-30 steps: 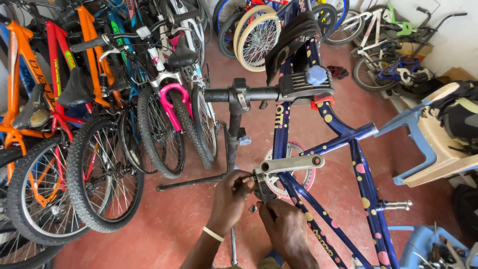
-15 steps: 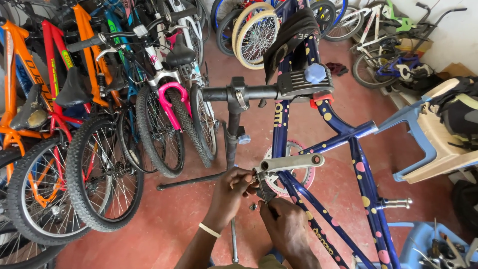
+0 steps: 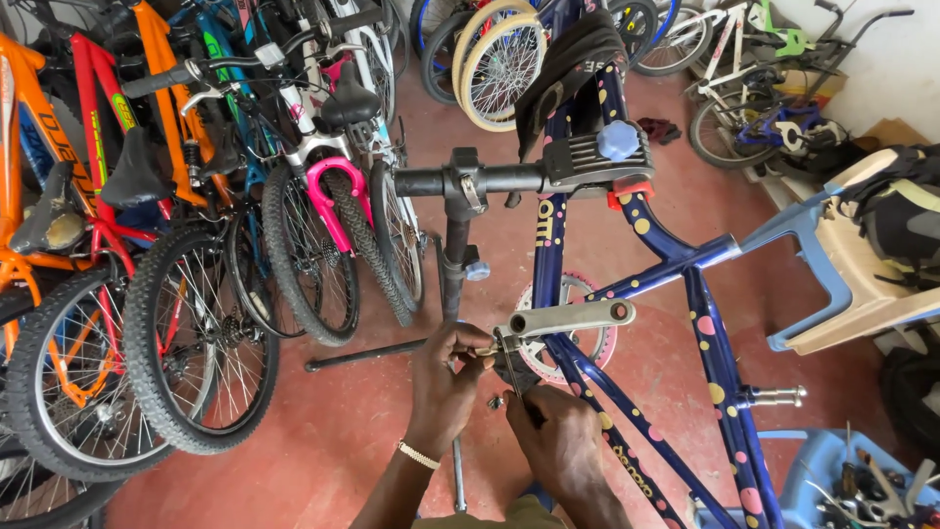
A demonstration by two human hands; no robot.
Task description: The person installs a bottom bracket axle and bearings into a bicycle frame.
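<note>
A dark blue bicycle frame point(image 3: 713, 362) with coloured dots is clamped in a black repair stand point(image 3: 455, 230). Its silver crank arm point(image 3: 573, 317) lies level in front of a pink chainring point(image 3: 605, 345). My left hand point(image 3: 446, 387) pinches the end of the crank arm at the bottom bracket. Just below and to the right, my right hand point(image 3: 558, 436) grips a thin dark tool point(image 3: 509, 364) whose tip points up at the same spot. A pale bracelet point(image 3: 419, 455) circles my left wrist.
Several bicycles point(image 3: 176, 245) stand packed along the left on the red floor. More wheels and frames lean at the back point(image 3: 499, 69). A beige and blue plastic chair point(image 3: 862, 284) holds a bag at right. A blue tray of tools point(image 3: 862, 485) sits at bottom right.
Both hands stay at the crank end with small shifts of the fingers. The view has tilted slightly; the frame and stand have not moved.
</note>
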